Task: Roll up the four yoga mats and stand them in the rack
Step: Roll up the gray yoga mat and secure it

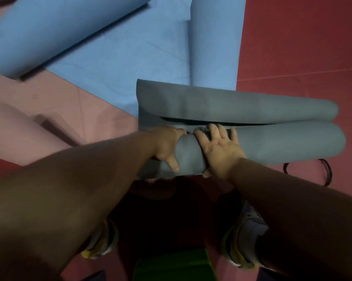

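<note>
Shoes: two, pale with yellow [102,242], nearest, partly hidden by arms.
Hands: left hand [167,148] and right hand [219,151] both curl round the soft grey foam mat roll [272,142].
Beyond the roll: three mats, pink [55,110], two blue [114,53], edges cut off.
Floor: smooth red [303,47].

Head camera looks steeply down, close above the floor [292,47]
</note>
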The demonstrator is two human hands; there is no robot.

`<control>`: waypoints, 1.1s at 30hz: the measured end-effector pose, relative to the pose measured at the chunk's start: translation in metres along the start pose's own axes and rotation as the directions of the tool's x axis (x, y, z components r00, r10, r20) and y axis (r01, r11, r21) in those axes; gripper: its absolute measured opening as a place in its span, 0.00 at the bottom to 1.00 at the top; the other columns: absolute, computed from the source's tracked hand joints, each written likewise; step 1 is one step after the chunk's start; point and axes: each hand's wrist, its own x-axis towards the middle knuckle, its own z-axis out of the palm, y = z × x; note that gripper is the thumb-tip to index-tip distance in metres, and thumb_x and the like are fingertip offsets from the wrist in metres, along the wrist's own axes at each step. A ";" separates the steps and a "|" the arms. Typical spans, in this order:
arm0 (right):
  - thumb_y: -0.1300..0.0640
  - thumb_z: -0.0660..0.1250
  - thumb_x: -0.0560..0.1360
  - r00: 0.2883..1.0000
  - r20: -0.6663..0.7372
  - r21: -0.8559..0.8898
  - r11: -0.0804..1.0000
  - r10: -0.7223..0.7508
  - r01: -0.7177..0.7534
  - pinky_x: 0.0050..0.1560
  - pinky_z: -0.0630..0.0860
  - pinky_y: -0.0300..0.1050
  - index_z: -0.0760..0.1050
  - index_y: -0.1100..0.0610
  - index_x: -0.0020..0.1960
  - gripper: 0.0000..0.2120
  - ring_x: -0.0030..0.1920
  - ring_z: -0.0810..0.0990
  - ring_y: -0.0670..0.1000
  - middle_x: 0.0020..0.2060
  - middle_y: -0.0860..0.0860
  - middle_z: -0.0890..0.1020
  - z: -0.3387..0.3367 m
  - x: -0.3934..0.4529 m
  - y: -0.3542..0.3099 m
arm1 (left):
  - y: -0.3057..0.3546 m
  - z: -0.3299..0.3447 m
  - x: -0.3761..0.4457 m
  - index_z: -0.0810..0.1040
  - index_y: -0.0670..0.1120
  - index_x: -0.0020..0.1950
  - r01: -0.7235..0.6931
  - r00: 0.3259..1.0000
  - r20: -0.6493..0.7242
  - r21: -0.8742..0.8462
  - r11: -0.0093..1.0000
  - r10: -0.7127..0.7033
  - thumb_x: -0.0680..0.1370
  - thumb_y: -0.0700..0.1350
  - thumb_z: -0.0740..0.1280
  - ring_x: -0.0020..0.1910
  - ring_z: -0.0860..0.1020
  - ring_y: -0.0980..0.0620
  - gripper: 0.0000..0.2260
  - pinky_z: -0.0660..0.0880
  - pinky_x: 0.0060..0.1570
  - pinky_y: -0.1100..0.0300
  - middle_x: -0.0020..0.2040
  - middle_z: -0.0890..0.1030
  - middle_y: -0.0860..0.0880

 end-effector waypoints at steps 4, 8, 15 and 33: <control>0.35 0.80 0.57 0.999 0.006 0.040 0.998 -0.051 0.050 0.72 0.59 0.67 0.52 0.47 0.79 0.59 0.70 0.66 0.58 0.67 0.54 0.68 -0.012 0.011 -0.004 | -0.007 -0.008 -0.005 0.64 0.54 0.77 -0.003 0.997 0.076 -0.079 0.997 0.009 0.60 0.56 0.84 0.64 0.76 0.49 0.50 0.72 0.67 0.52 0.69 0.76 0.52; 0.37 0.79 0.56 0.999 0.033 0.084 0.996 -0.008 0.005 0.71 0.64 0.62 0.56 0.49 0.76 0.56 0.68 0.71 0.58 0.65 0.53 0.73 -0.024 0.023 0.008 | 0.011 0.021 -0.013 0.49 0.59 0.80 0.076 0.970 -0.238 0.096 0.992 -0.052 0.59 0.65 0.78 0.71 0.68 0.43 0.57 0.66 0.69 0.42 0.74 0.67 0.46; 0.35 0.75 0.67 0.993 -0.067 -0.010 0.996 0.092 -0.093 0.74 0.44 0.74 0.35 0.53 0.81 0.62 0.79 0.46 0.62 0.77 0.62 0.50 -0.011 0.016 0.000 | -0.003 0.033 0.010 0.48 0.59 0.80 0.156 0.948 -0.299 0.155 0.976 -0.104 0.56 0.67 0.80 0.70 0.70 0.45 0.60 0.67 0.68 0.43 0.73 0.69 0.50; 0.38 0.83 0.55 0.994 0.102 0.035 0.999 0.034 -0.038 0.70 0.57 0.75 0.56 0.52 0.79 0.61 0.70 0.62 0.59 0.66 0.55 0.63 -0.044 0.083 0.036 | -0.032 -0.007 0.032 0.50 0.57 0.81 0.059 0.945 -0.323 0.320 0.945 0.051 0.57 0.71 0.77 0.74 0.63 0.44 0.60 0.57 0.74 0.44 0.75 0.64 0.47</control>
